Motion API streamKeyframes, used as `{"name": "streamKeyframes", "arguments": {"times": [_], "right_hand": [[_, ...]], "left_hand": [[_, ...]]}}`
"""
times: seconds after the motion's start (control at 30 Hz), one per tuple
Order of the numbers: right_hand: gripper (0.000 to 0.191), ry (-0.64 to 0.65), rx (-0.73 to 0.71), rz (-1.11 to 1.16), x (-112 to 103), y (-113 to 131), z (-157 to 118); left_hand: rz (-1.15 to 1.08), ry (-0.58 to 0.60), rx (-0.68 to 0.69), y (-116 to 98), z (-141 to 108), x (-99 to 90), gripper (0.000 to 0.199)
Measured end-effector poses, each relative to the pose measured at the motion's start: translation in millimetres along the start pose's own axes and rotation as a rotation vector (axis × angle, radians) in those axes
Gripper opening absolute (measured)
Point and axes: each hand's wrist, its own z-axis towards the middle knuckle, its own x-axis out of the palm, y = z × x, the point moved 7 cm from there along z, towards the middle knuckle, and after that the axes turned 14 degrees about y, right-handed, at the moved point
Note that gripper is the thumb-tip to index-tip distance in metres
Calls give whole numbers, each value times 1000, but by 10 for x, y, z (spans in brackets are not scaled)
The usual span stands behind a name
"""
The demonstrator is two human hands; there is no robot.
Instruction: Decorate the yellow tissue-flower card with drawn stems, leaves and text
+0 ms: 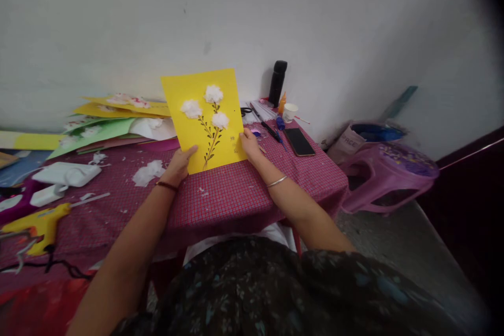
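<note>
A yellow sheet of card [177, 110] is held up between my two hands, tilted toward me above the table. On it are three fluffy white flowers [213, 94] and painted brown stems with small dark leaves. My left hand [180, 164] pinches the card's lower left edge, thumb on the front. At the lower right edge, my right hand [250, 145] grips it the same way. The fingers behind the card are hidden. Some small marks show near its lower right corner.
The table has a red checked cloth [220, 197] with white scraps [148, 173]. Left lie a yellow glue gun [51, 223], white plug adapters [71, 174] and stacked coloured cards [106, 131]. Right are a phone [300, 142], paper cup [290, 111] and black bottle [277, 84]. A pink stool [378, 186] stands beyond.
</note>
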Motion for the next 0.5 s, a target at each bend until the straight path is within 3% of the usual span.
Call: {"name": "streamKeyframes", "arguments": {"times": [0.13,0.23,0.33,0.5], "right_hand": [[28,-61,-72,-77,-136,159,-52],[38,-75,-234,-350,-189,428,-161],[35,-2,-277,-631,-75,570,-257],[31,85,-223,-828,130,569,-315]], "left_hand": [[0,-30,14,-5,15,7,27],[6,-49,16,4,20,4,26],[17,-48,11,14,15,11,25],[38,-30,14,7,-2,45,25]]}}
